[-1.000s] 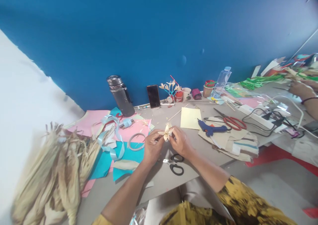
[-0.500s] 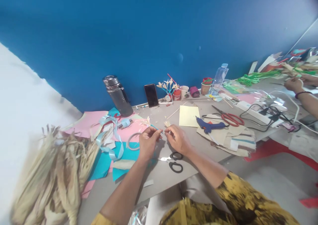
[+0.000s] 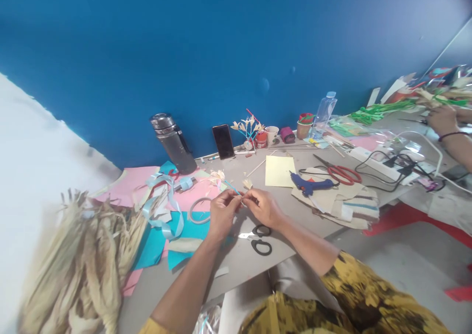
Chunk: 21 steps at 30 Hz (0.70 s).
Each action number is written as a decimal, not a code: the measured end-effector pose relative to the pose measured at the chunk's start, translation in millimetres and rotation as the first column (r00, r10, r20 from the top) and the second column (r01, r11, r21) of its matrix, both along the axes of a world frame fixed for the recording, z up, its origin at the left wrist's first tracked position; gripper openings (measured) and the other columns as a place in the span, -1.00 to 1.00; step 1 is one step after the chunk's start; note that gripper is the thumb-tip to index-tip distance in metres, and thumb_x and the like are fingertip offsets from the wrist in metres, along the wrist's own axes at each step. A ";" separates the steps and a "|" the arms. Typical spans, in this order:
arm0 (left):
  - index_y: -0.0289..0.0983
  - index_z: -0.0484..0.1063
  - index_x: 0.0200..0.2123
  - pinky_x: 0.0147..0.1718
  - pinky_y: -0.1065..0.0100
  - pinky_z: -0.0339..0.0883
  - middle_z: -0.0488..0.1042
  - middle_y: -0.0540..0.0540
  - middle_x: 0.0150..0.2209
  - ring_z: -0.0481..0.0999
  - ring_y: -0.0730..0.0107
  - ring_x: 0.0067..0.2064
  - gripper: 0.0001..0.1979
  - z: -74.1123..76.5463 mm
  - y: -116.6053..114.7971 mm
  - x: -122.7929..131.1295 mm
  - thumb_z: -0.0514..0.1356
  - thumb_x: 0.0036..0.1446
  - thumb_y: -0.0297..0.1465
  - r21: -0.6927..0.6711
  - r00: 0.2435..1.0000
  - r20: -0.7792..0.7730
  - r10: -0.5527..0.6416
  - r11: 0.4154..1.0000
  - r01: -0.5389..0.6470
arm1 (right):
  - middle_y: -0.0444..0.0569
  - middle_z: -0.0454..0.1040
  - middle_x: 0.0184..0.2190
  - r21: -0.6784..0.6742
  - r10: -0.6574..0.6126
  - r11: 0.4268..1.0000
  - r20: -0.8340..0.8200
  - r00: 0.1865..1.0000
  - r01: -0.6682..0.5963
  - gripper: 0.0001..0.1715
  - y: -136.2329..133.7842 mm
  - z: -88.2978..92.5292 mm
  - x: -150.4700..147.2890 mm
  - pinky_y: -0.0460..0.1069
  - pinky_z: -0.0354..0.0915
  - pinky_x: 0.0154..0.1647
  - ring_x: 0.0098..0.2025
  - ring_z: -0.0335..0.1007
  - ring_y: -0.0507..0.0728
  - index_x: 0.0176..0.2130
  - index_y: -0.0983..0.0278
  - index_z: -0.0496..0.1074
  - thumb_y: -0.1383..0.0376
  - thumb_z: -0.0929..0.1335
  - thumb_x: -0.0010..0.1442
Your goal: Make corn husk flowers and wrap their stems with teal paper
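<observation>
A small pale husk flower (image 3: 217, 177) points up and left, on a thin stem wrapped in blue (image 3: 232, 187). My left hand (image 3: 221, 215) pinches this stem between thumb and fingers. My right hand (image 3: 266, 209) is closed at the stem's lower end, its fingertips meeting those of the left; the exact spot they grip is partly hidden. Just below the hands lie black-handled scissors (image 3: 261, 247), their blades toward the left wrist. A roll of tape (image 3: 191, 211) rests beside the left hand, and a loose pale husk petal (image 3: 247, 183) lies behind the right fingers.
Dried corn husks (image 3: 92, 255) heap at the left, near curled blue ribbon (image 3: 172, 231). Behind stand a flask (image 3: 173, 145), a phone (image 3: 223, 142) and finished flowers (image 3: 248, 126). A blue glue gun (image 3: 311, 184) and red-handled scissors (image 3: 344, 175) lie right. Another person's hand (image 3: 443, 120) works far right.
My hands have come together, the right fingertips now meeting the left at the stem. The flower head shows more fully. At far right, the other person's hand has moved a little.
</observation>
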<state>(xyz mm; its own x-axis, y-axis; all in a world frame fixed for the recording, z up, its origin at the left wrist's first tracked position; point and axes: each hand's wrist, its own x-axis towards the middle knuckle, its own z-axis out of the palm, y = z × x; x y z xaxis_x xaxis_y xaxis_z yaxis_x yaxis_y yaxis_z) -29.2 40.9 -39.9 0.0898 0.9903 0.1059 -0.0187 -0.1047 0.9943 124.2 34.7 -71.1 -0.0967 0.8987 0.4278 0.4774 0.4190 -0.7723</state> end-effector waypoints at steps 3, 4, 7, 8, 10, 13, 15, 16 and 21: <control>-0.31 0.55 -0.42 -0.50 0.42 0.26 0.47 0.00 -0.56 0.35 0.50 -0.56 -0.82 0.5 -0.6 0.5 0.32 0.01 -0.30 -0.004 1.000 -0.008 0.026 1.000 -0.026 | -0.17 0.48 -0.51 -0.021 0.012 1.000 -0.014 1.000 -0.012 -0.84 -0.3 1.1 0.1 -0.10 0.17 -0.43 -0.50 0.29 0.01 -0.40 0.23 0.46 0.35 0.36 0.24; -0.31 0.56 -0.40 -0.51 0.43 0.26 0.48 0.00 -0.55 0.35 0.51 -0.56 -0.81 0.9 -0.7 0.6 0.32 0.01 -0.29 -0.012 0.999 0.000 0.035 0.999 -0.035 | -0.17 0.48 -0.51 -0.023 0.013 1.000 -0.012 1.000 -0.013 -0.84 -0.2 1.1 0.1 -0.10 0.17 -0.43 -0.50 0.29 0.01 -0.40 0.23 0.46 0.35 0.36 0.24; -0.32 0.56 -0.33 -0.51 0.43 0.27 0.51 -0.01 -0.52 0.35 0.51 -0.56 -0.78 1.3 -1.0 1.0 0.32 0.02 -0.27 -0.026 0.997 0.045 0.066 0.998 -0.064 | -0.17 0.48 -0.51 -0.021 0.007 1.000 -0.001 1.000 -0.007 -0.86 0.2 0.5 -0.2 -0.10 0.16 -0.42 -0.51 0.28 0.01 -0.39 0.23 0.47 0.33 0.37 0.23; -0.32 0.55 -0.33 -0.51 0.43 0.27 0.50 -0.01 -0.53 0.36 0.51 -0.55 -0.78 1.2 -1.0 0.9 0.32 0.02 -0.27 -0.025 0.996 0.058 0.072 0.997 -0.071 | -0.17 0.47 -0.51 -0.019 0.004 1.000 0.002 1.000 -0.004 -0.87 0.3 0.3 -0.4 -0.10 0.16 -0.43 -0.51 0.27 0.01 -0.39 0.24 0.47 0.33 0.37 0.22; -0.32 0.54 -0.33 -0.51 0.43 0.28 0.50 -0.01 -0.53 0.37 0.50 -0.55 -0.78 0.7 -0.8 0.7 0.32 0.03 -0.27 -0.018 0.993 0.076 0.085 0.996 -0.084 | -0.17 0.47 -0.51 -0.013 0.000 1.000 0.012 1.000 0.000 -0.88 0.3 0.0 -0.7 -0.09 0.16 -0.43 -0.52 0.26 0.01 -0.39 0.24 0.47 0.33 0.37 0.21; -0.31 0.53 -0.36 -0.52 0.43 0.27 0.53 -0.04 -0.49 0.37 0.51 -0.55 -0.80 0.4 -0.5 -0.1 0.32 0.03 -0.27 -0.006 0.992 0.082 0.100 0.995 -0.099 | -0.17 0.48 -0.51 -0.009 -0.005 1.000 0.031 1.000 0.005 -0.88 -0.2 0.4 -1.0 -0.10 0.16 -0.44 -0.52 0.26 0.00 -0.39 0.23 0.47 0.32 0.38 0.21; -0.31 0.53 -0.39 -0.52 0.43 0.27 0.53 -0.04 -0.51 0.35 0.51 -0.56 -0.80 0.6 -0.5 -0.8 0.32 0.03 -0.27 0.006 0.993 0.068 0.096 0.995 -0.096 | -0.17 0.49 -0.50 -0.015 -0.004 1.000 0.030 1.000 0.005 -0.90 -0.7 1.1 -1.0 -0.10 0.16 -0.45 -0.53 0.26 0.00 -0.37 0.23 0.48 0.31 0.39 0.21; -0.31 0.53 -0.41 -0.52 0.42 0.27 0.50 -0.03 -0.54 0.35 0.51 -0.56 -0.80 0.9 -0.7 -1.1 0.32 0.03 -0.27 0.012 0.994 0.059 0.090 0.996 -0.090 | -0.17 0.50 -0.49 -0.019 -0.003 1.000 0.025 1.000 0.003 -0.91 -0.8 1.5 -0.9 -0.10 0.16 -0.46 -0.53 0.27 -0.01 -0.36 0.24 0.49 0.30 0.40 0.21; -0.31 0.54 -0.44 -0.52 0.42 0.27 0.42 0.03 -0.62 0.33 0.50 -0.57 -0.80 3.8 -2.1 -1.0 0.33 0.00 -0.26 0.008 0.998 0.027 0.056 0.998 -0.056 | -0.17 0.48 -0.53 -0.037 0.014 0.999 -0.002 1.000 -0.014 -0.88 -0.2 2.5 -0.3 -0.10 0.15 -0.49 -0.55 0.26 0.00 -0.35 0.23 0.49 0.28 0.37 0.24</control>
